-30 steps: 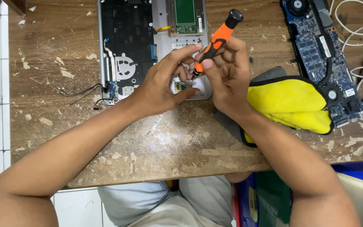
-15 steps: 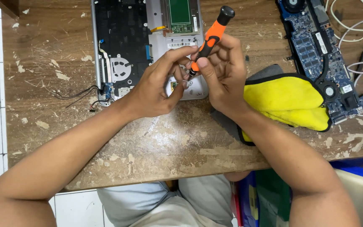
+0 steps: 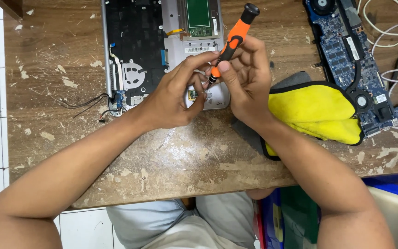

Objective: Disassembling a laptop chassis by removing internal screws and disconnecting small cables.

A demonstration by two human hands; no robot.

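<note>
Between my two sets of fingers sits a small component [image 3: 193,94], pinched by my left hand [image 3: 173,103] just over the lower edge of the opened laptop base [image 3: 162,50]. Thumb and forefinger of that hand curl round it and press it in place; the other left fingers arch above. My right hand [image 3: 247,83] grips an orange-and-black screwdriver [image 3: 231,39], fingers pressed together around its lower shaft, thumb on the near side, with the black cap sticking out well past my knuckles. The tip runs down toward the component, but my fingers hide whether it actually sits in a screw head.

Beyond my left fingers the base lies with its cover off: dark keyboard backing, a round fan cutout and a green board near the top all show bare. Past my right fingers, well apart, a blue mainboard [image 3: 355,69] lies loose on the table [image 3: 185,161], so I judge the strip-down is already far along, with the main parts out. What looks left is this small piece by my fingertips; I cannot tell whether its screw is going in or coming out.

Just under my right wrist lies a yellow cloth [image 3: 314,113], and white cables [image 3: 383,27] trail beyond the mainboard
</note>
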